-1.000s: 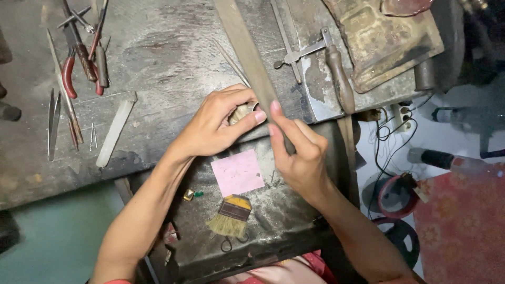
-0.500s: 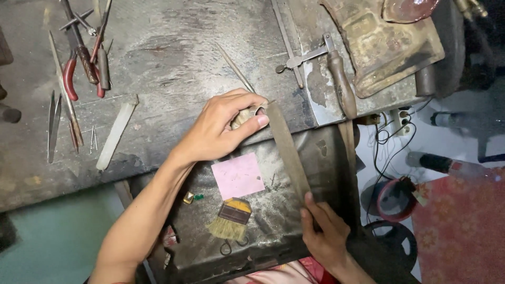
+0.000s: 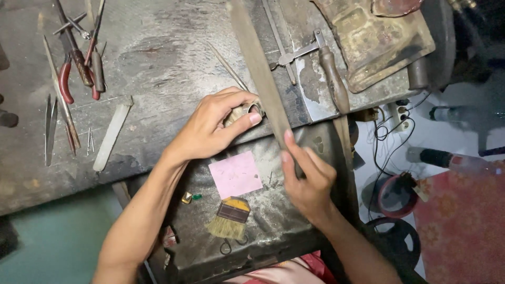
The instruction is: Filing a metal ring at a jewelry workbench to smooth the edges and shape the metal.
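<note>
My left hand (image 3: 213,126) pinches a small metal ring (image 3: 247,111) against the front edge of the dark, worn workbench (image 3: 158,58). My right hand (image 3: 307,176) grips the near end of a long flat metal file (image 3: 258,63). The file runs up and away over the bench, its side lying against the ring next to my left fingertips.
Pliers (image 3: 66,79), tweezers (image 3: 50,126) and a pale flat stick (image 3: 111,137) lie on the bench at left. A wooden-handled tool (image 3: 334,79) lies at right. The tray below holds a pink paper square (image 3: 235,174), a small brush (image 3: 227,218) and a green stone (image 3: 196,196). Cables (image 3: 389,126) hang at right.
My right hand drew the file back toward me, then pushed it forward again across the ring. My left hand stayed in place on the ring.
</note>
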